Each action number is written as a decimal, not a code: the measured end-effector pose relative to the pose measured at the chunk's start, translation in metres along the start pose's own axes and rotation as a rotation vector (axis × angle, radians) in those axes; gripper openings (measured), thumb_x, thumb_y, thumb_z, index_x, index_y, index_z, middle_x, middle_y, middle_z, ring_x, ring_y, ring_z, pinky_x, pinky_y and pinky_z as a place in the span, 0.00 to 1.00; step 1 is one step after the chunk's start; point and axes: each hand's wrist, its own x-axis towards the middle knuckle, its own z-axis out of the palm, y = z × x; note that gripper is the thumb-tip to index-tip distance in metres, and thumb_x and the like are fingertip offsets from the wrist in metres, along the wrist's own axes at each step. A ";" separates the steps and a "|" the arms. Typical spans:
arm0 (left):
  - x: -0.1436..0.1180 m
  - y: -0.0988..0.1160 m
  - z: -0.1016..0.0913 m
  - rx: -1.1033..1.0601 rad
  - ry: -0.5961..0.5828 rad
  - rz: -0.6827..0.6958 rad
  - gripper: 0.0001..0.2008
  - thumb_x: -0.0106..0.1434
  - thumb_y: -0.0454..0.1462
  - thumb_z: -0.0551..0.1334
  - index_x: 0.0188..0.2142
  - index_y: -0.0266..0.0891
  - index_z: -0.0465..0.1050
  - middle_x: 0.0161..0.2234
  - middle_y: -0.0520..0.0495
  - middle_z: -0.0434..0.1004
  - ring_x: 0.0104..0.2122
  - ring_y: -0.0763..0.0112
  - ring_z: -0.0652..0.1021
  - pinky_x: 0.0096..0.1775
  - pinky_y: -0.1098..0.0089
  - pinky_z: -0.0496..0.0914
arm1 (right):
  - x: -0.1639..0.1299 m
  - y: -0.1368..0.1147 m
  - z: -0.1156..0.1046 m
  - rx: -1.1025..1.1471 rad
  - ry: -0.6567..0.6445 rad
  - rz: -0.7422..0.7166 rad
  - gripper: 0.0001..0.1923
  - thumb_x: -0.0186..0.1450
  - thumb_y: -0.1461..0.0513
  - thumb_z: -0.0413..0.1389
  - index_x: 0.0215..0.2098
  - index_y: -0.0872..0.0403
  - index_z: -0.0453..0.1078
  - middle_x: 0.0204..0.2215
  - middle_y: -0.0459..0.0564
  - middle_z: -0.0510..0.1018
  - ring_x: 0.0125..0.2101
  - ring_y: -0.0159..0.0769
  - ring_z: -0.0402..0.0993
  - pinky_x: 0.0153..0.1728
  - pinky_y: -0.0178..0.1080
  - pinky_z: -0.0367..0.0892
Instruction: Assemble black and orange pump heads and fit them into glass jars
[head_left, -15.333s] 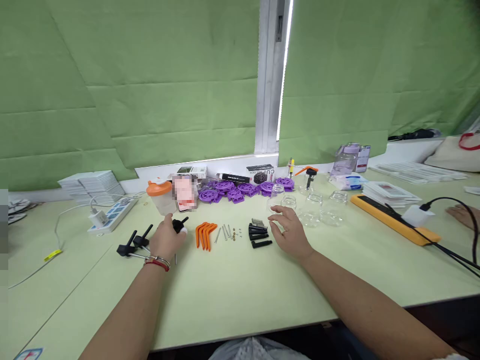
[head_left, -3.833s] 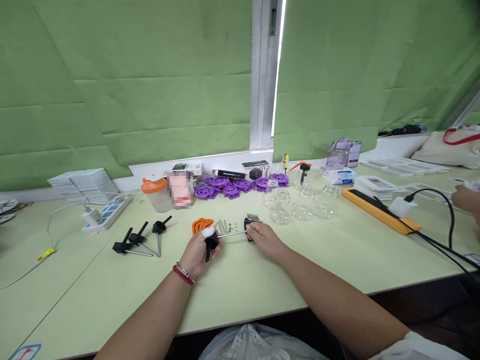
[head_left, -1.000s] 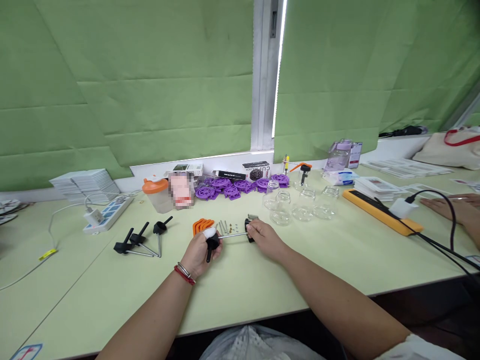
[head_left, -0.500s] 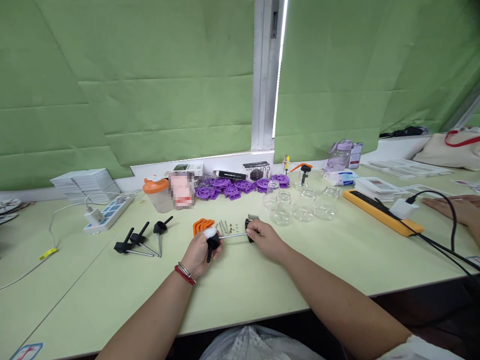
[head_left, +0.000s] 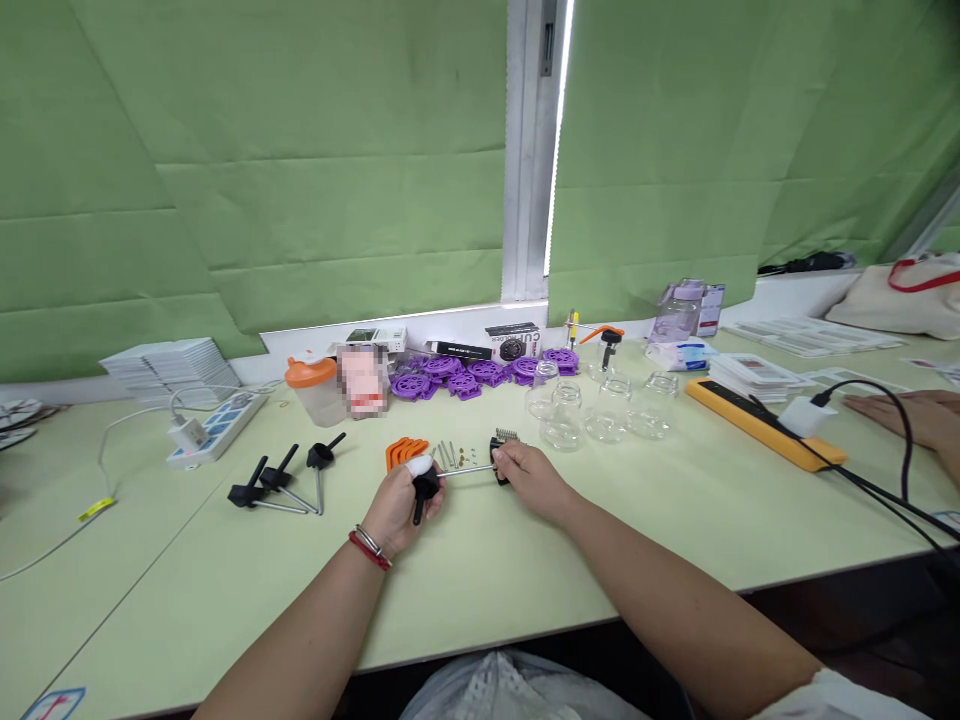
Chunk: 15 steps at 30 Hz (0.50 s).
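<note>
My left hand [head_left: 401, 500] is closed around a black plastic cap [head_left: 426, 486] with a stubby spout, its thumb wrapped in white. From the cap a thin metal rod [head_left: 469, 471] runs right, nearly level, to my right hand [head_left: 536, 475]. Those fingers pinch a small black piece [head_left: 494, 452] at the rod's far end; how the two join is hidden. Springs [head_left: 507, 434] show just behind it. Between and beyond the hands lie orange handles [head_left: 405, 451], metal pins [head_left: 447, 455] and tiny brass and silver parts [head_left: 462, 458]. Similar black caps with rods [head_left: 321, 456] lie to the left.
Several clear glass bottles [head_left: 609, 420] stand right of centre, purple wheel-shaped parts [head_left: 465, 382] behind. An orange-lidded cup [head_left: 311, 390] and white power strip [head_left: 221, 428] are at left. An orange power strip [head_left: 761, 425] with cables and another person's hand [head_left: 904, 415] are at right.
Hardly anything differs. Both hands keep their hold, with only a very slight shift of the fingers at the right end of the rod.
</note>
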 end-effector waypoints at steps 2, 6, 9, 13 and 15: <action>0.000 0.000 0.000 -0.006 0.004 0.001 0.10 0.56 0.43 0.60 0.28 0.37 0.68 0.23 0.48 0.69 0.17 0.75 0.69 0.15 0.76 0.58 | -0.001 -0.002 -0.001 0.023 0.019 0.025 0.16 0.66 0.55 0.47 0.24 0.53 0.65 0.26 0.47 0.69 0.29 0.34 0.65 0.32 0.38 0.60; -0.001 0.000 0.001 0.004 0.010 0.003 0.10 0.56 0.43 0.60 0.28 0.37 0.68 0.23 0.48 0.69 0.17 0.75 0.68 0.15 0.76 0.58 | -0.002 -0.006 -0.001 0.029 0.017 0.021 0.07 0.62 0.59 0.52 0.27 0.53 0.65 0.27 0.46 0.69 0.29 0.34 0.65 0.31 0.37 0.59; -0.001 0.000 0.002 0.016 0.009 -0.002 0.10 0.56 0.43 0.60 0.27 0.36 0.68 0.23 0.48 0.69 0.17 0.75 0.69 0.15 0.76 0.58 | -0.002 -0.007 -0.001 0.009 0.008 -0.011 0.08 0.61 0.62 0.52 0.24 0.53 0.63 0.26 0.46 0.69 0.29 0.34 0.64 0.31 0.37 0.59; -0.001 0.001 0.002 0.014 0.010 -0.007 0.11 0.56 0.43 0.60 0.28 0.36 0.68 0.23 0.47 0.69 0.17 0.75 0.69 0.15 0.76 0.58 | 0.000 -0.007 -0.002 -0.008 0.005 -0.027 0.11 0.61 0.63 0.52 0.21 0.53 0.62 0.26 0.46 0.69 0.30 0.35 0.65 0.34 0.38 0.59; -0.002 0.001 0.002 0.013 0.015 -0.014 0.11 0.56 0.43 0.60 0.28 0.36 0.68 0.23 0.48 0.69 0.16 0.75 0.68 0.15 0.76 0.58 | 0.000 -0.007 -0.002 -0.021 -0.001 -0.038 0.11 0.61 0.64 0.51 0.20 0.53 0.61 0.26 0.46 0.69 0.30 0.35 0.65 0.36 0.39 0.59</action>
